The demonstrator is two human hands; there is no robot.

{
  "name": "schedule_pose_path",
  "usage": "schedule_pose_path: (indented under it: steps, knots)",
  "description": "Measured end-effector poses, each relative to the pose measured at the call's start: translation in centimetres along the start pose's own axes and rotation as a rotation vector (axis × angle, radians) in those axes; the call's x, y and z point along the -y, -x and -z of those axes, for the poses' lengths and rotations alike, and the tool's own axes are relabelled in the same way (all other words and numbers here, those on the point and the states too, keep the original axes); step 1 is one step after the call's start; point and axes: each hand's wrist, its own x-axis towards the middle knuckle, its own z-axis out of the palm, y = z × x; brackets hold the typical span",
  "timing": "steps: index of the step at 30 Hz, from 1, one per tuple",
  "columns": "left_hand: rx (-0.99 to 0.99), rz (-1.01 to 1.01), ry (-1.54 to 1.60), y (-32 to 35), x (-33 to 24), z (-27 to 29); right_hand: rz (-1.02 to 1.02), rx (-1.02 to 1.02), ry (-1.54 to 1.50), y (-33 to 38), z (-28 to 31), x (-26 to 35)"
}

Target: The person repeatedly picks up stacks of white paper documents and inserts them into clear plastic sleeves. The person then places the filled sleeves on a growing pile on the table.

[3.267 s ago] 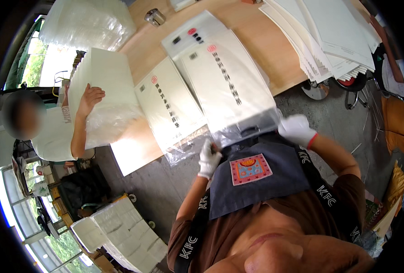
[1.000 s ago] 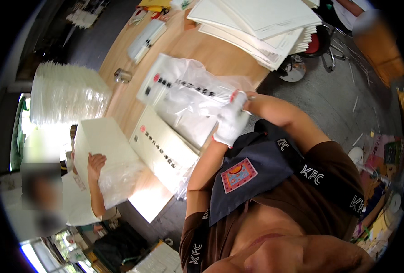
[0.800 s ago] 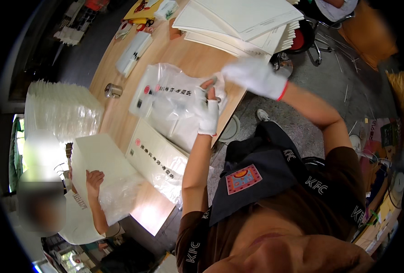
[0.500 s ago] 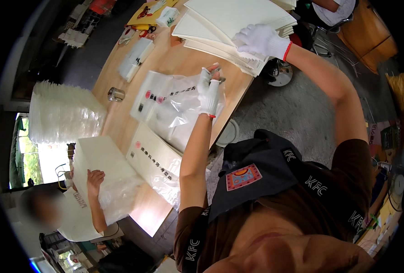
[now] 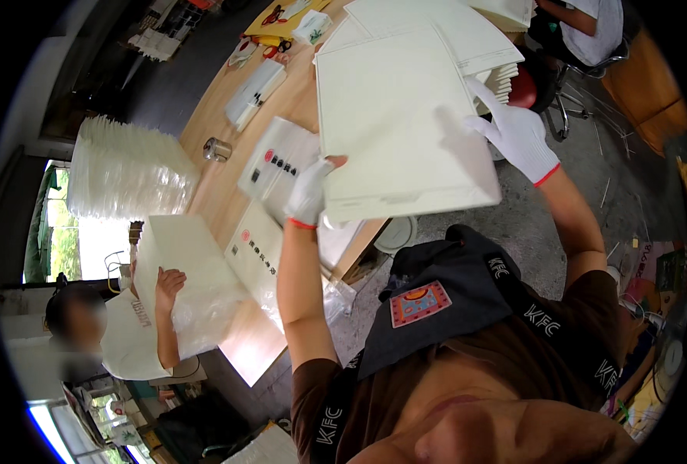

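Both my hands wear white gloves and hold a large cream flat box panel [image 5: 394,116] above the wooden table [image 5: 220,182]. My left hand [image 5: 310,193] grips its lower left edge. My right hand [image 5: 514,131] grips its right edge. Under the panel lies a white printed box in a clear plastic bag [image 5: 278,162], and a second bagged printed box [image 5: 254,255] lies nearer the table's end. The stack of cream panels [image 5: 483,39] sits at the far right of the table.
A co-worker [image 5: 123,332] at the table's end rests a hand on a white bagged stack [image 5: 185,286]. A tall pile of clear bags [image 5: 131,170], a small metal can [image 5: 217,149], a white packet [image 5: 257,91] and scissors are on the table. Another seated person [image 5: 583,27] is at top right.
My right hand has lifted a cream panel off the stack and drawn it toward me. My left hand left the bagged box and took the panel's lower edge.
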Motion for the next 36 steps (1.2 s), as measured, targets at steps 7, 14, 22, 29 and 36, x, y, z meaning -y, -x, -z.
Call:
schedule_pose_path:
  steps: [7, 14, 22, 29, 36]
  knots:
    - [-0.070, -0.362, -1.244, 3.8, 2.3, -10.0, 0.291, -0.052, -0.786, 0.6, -10.7, 4.9]
    - [-0.166, -0.338, -0.116, 2.5, 4.3, -4.2, 0.323, -0.174, -0.357, -0.1, -8.3, 2.8]
    - [-0.220, -0.476, -0.419, 9.2, -0.9, -1.8, 0.853, 0.175, 0.511, -0.9, -8.6, 3.9]
    - [-0.459, -0.772, -0.656, 10.1, 13.2, -6.5, 0.223, 0.788, -0.989, -4.2, -14.3, 4.1]
    - [-0.417, -0.764, -0.826, 3.9, 6.0, -9.1, 0.496, 0.395, -0.024, -4.1, -20.7, 9.0]
